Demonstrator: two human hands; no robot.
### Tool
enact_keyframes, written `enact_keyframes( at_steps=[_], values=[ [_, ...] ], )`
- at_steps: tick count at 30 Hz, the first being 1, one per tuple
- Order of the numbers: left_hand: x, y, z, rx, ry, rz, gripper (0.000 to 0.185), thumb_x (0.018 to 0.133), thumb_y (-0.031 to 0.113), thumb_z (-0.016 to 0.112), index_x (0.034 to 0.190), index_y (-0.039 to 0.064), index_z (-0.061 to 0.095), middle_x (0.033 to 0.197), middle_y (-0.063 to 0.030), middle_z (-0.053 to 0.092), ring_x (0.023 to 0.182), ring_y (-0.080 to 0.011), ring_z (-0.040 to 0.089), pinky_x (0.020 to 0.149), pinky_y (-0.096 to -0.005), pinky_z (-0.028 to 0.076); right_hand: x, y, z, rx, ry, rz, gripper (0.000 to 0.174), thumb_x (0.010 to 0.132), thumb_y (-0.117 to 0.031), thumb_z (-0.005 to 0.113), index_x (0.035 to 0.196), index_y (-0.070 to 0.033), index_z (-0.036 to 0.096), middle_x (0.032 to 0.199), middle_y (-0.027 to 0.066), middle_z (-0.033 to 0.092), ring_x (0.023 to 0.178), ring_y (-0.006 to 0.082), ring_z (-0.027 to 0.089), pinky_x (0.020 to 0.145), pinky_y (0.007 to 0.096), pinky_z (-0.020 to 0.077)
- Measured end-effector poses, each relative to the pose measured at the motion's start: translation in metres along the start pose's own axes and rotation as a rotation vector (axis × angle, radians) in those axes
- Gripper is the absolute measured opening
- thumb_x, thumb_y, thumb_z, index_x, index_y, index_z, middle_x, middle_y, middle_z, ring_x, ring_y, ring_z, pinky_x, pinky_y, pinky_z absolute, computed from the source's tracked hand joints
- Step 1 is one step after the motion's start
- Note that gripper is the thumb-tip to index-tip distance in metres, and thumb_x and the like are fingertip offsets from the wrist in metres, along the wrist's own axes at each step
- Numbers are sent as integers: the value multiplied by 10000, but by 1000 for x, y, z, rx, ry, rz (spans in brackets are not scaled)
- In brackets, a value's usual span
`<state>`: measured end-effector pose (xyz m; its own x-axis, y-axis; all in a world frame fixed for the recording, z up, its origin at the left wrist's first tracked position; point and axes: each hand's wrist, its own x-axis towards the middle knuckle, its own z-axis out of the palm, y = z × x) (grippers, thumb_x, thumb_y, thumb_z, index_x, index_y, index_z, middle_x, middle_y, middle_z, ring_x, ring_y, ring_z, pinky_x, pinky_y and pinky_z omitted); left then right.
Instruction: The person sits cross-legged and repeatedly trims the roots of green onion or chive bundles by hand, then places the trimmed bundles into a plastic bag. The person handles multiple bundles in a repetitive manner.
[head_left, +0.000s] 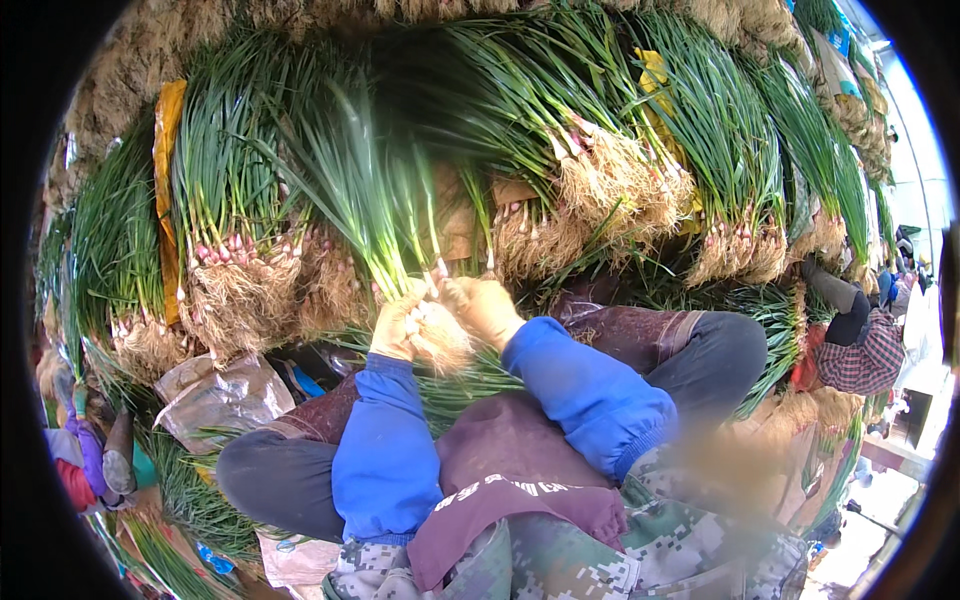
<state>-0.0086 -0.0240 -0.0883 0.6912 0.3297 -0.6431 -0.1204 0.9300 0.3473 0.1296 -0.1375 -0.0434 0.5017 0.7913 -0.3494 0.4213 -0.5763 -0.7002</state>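
Observation:
My left hand (396, 322) is closed around the stems of a small bunch of green garlic plants (382, 255), just above the pale bulbs and blurred roots. My right hand (480, 304) is at the bunch's right side, its fingers touching or close to a few separate stems; blur hides its exact grip. The leaves point up and away from me. Left of the hands lies a thick bundle with pinkish bulbs and tan roots (240, 292). Another bundle with long roots (615, 176) rests to the right. Green leaves lie beneath the hands, over my lap.
Yellow strips (166, 187) stand among the rows of plants. A crumpled clear plastic bag (225, 397) lies by my left knee. Root masses line the far edge. Other people are partly visible at far left and far right, one in a checked garment (862, 352).

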Motion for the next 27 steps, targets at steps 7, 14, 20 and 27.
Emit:
enact_keyframes(
  at_steps=[7, 14, 20, 27],
  values=[
    [-20, 9, 9, 264, 6, 110, 286, 829, 54, 688, 1097, -16, 621, 904, -124, 694, 750, -208, 684, 620, -309, 572, 32, 38, -30, 939, -221, 311, 504, 939, -335, 572, 1322, -23, 473, 1272, 112, 581, 1014, 207, 571, 916, 350, 453],
    [-21, 15, 13, 389, 163, 88, 173, 818, 17, 680, 983, -21, 650, 841, -94, 688, 612, -154, 641, 542, -261, 539, 40, -25, -16, -162, -108, -90, 422, 914, -405, 552, 1075, -17, 602, 928, 221, 656, 909, 360, 634, 823, 444, 474],
    [-23, 30, -7, 137, -20, -40, 284, 910, 176, 616, 1045, -74, 614, 976, -203, 678, 918, -282, 669, 792, -378, 564, 63, 71, -38, -26, 232, 181, 312, 968, -290, 468, 900, -49, 654, 755, 155, 653, 741, 304, 641, 688, 404, 506],
    [-35, 27, 11, 36, -179, -111, 336, 895, 76, 605, 1189, -55, 507, 1052, -254, 646, 874, -282, 674, 734, -339, 583, 49, -29, -39, 623, 2, 278, 234, 921, -199, 597, 1074, -22, 610, 898, 93, 686, 744, 240, 619, 691, 384, 504]
  ],
)
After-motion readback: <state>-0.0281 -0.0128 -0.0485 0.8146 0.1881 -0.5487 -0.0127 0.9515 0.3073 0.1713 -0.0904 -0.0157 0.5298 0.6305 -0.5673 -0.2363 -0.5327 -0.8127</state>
